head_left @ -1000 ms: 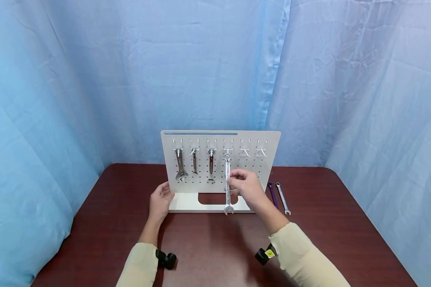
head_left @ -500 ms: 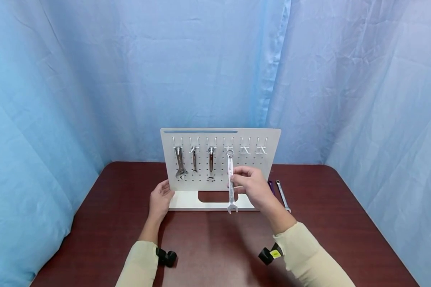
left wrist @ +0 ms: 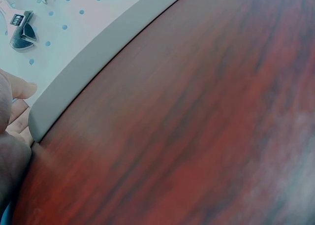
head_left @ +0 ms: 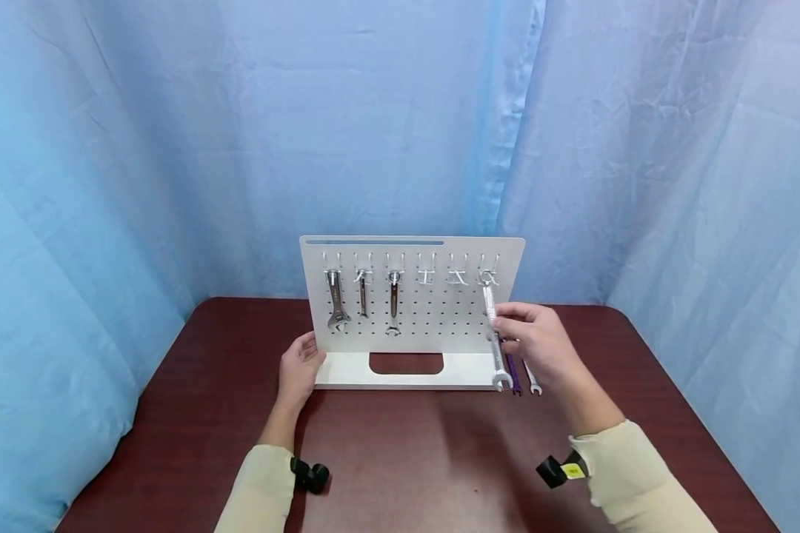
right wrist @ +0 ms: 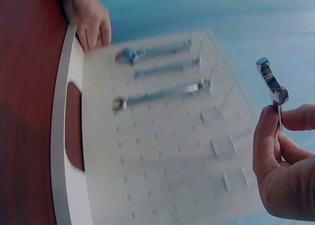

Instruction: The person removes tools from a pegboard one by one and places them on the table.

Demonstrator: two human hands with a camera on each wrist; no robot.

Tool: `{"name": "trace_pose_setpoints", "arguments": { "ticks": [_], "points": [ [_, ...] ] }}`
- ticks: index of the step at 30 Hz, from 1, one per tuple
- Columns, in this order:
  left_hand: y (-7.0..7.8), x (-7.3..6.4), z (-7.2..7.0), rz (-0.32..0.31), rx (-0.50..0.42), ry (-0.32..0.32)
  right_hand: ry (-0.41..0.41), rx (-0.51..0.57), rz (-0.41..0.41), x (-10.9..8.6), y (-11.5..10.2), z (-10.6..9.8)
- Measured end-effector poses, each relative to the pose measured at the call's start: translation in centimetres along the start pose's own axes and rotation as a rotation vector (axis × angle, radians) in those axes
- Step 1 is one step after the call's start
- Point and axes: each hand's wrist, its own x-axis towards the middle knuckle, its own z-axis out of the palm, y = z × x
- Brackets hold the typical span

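My right hand [head_left: 536, 340] pinches a silver combination wrench [head_left: 496, 355] between thumb and fingers, ring end up and open end down. In the head view its ring overlaps the rightmost hook of the white pegboard [head_left: 427, 318]; in the right wrist view the wrench [right wrist: 270, 80] stands apart from the panel. My left hand [head_left: 300, 370] grips the pegboard's lower left edge, its thumb showing at the front in the left wrist view. An adjustable wrench [head_left: 336, 300], a short wrench [head_left: 363, 296] and a longer combination wrench [head_left: 394, 300] hang on the left hooks.
A purple wrench [head_left: 513, 374] and another silver wrench [head_left: 533, 381] lie on the dark red table [head_left: 387, 451] right of the pegboard, partly behind my right hand. Bare hooks [head_left: 456, 277] project from the panel's right half. Blue curtains [head_left: 373, 111] surround the table.
My right hand has carried the combination wrench rightward, from the fourth hook to in front of the rightmost one. The left hand stays at the pegboard's edge.
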Motion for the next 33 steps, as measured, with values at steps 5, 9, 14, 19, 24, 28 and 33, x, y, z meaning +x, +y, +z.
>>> {"name": "trace_pose_setpoints", "arguments": {
  "ticks": [5, 9, 14, 19, 24, 28, 33],
  "points": [
    [0.0, 0.1, 0.0, -0.010, 0.005, 0.005, 0.020, 0.012, 0.005, -0.3, 1.0, -2.9],
    [0.1, 0.1, 0.1, -0.009, -0.002, 0.002, 0.035, 0.048, 0.024, -0.4, 2.0, -4.7],
    [0.4, -0.1, 0.0, 0.002, -0.005, -0.003, 0.078, 0.028, 0.047, 0.3, 2.7, -6.6],
    [0.4, -0.2, -0.1, 0.004, 0.004, 0.005, 0.134, -0.130, 0.117, 1.1, 3.6, -8.1],
    [0.2, -0.3, -0.1, 0.007, 0.010, 0.000, 0.170, -0.199, 0.187, 2.3, 5.8, -9.5],
    [0.1, -0.3, -0.1, 0.007, 0.019, 0.008, 0.192, -0.255, 0.245, 3.3, 8.3, -11.1],
    [0.1, -0.2, 0.0, -0.001, 0.023, 0.014, 0.243, -0.321, 0.329, 4.1, 11.4, -12.8]
  ]
}}
